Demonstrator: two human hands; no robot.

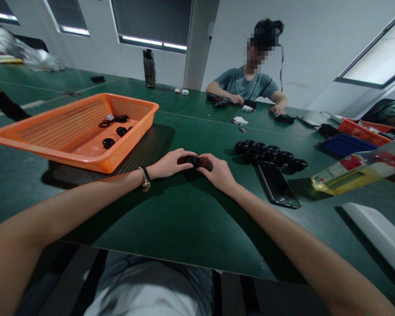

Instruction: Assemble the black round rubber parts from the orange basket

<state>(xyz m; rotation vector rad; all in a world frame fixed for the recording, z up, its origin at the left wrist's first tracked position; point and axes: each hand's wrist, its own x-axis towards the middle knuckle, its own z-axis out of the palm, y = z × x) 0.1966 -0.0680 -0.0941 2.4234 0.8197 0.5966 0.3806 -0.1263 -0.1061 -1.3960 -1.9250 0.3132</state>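
Between my two hands, just above the green table [171, 219], is a small black part [193, 160], mostly covered by fingers. My left hand [169, 163] pinches its left side, thumb and fingers closed. On the other side, my right hand [219, 173] grips it with thumb and forefinger. Its exact kind cannot be made out. To the right of my right hand stand several glossy black round parts [268, 152] in a cluster. An orange plastic basket [108, 163] sits left of my left hand, with a few black round parts [108, 143] and a dark cord-like piece [118, 119] inside.
A phone [278, 184] lies right of my hands, near a tilted bottle of yellow liquid [352, 173] and a white box-like object [378, 237]. Across the table a person [246, 85] handles dark items beside a power drill [221, 102]. A water bottle [149, 69] stands behind the basket.
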